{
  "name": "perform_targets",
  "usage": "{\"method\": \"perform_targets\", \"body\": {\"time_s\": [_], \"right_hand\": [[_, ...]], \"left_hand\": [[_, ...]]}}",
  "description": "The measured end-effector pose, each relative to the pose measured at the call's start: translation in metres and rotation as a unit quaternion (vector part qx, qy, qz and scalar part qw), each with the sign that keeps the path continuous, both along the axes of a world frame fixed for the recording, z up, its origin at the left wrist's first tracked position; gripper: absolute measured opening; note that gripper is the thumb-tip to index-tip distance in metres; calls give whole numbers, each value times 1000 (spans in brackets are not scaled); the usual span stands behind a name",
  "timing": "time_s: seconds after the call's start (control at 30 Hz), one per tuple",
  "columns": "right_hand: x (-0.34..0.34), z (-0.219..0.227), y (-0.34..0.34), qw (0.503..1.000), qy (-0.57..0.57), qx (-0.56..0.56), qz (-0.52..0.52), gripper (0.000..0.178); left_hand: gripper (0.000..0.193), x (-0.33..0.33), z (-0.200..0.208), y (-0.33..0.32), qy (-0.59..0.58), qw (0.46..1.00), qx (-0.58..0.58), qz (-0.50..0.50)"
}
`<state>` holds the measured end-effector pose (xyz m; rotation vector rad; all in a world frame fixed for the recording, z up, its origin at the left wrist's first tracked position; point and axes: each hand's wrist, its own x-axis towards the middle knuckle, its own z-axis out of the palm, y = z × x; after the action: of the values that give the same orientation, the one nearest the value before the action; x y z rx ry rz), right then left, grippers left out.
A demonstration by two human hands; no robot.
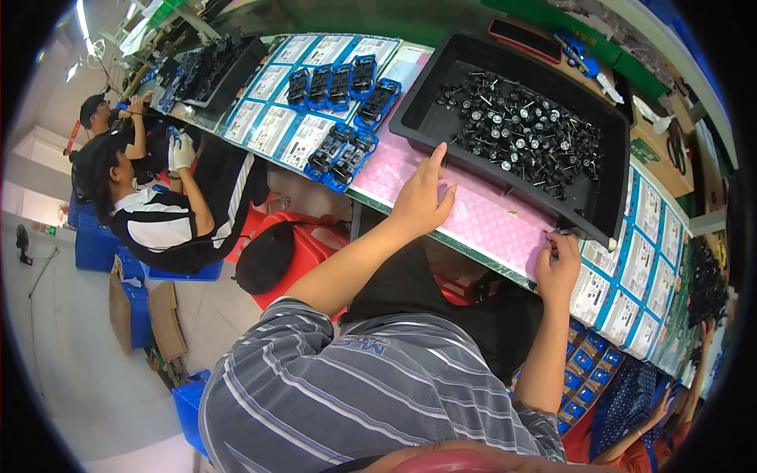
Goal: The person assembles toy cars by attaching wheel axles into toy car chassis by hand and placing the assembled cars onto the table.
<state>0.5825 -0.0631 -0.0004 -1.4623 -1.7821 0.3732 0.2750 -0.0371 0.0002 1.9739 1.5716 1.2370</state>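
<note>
A large black tray point(481, 169) stands on the bench in front of me, with many small black wheels on metal axles point(528, 126) heaped inside. My left hand point(423, 197) is at its near left side, fingers stretched toward the rim and thumb apart, with nothing seen in it. My right hand point(558, 264) is at the bench edge below the tray's near right corner. Its fingers are curled together over the pink bubble sheet point(489, 229); whatever they may hold is too small to make out. Blue-and-black toy car bodies point(343, 154) lie underside up left of the tray.
White-and-blue printed sheets point(276, 126) cover the bench on both sides. Behind the tray are a red-rimmed dark device point(524, 41) and a blue toy car point(579, 55). Co-workers sit at left point(134, 197) and lower right. A red stool point(315, 252) stands beside me.
</note>
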Motion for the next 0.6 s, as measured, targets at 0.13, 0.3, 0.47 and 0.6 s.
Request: {"method": "perform_targets", "body": {"time_s": [0.13,0.3,0.47,0.6], "right_hand": [[0,1,-2,1000,21,4,1,20],[5,-1,-4,1000,18,5,-11,20],[5,-2,1,1000,0,24,10,17],[1,2,2,999,13,28,15,14]], "left_hand": [[78,0,-2,-2,-4,1000,-1,-1],[81,4,-12,0,-15,1000,4,-11],[81,1,-11,2,-11,1000,-7,13],[77,-2,-6,3,-29,999,-15,14]]}}
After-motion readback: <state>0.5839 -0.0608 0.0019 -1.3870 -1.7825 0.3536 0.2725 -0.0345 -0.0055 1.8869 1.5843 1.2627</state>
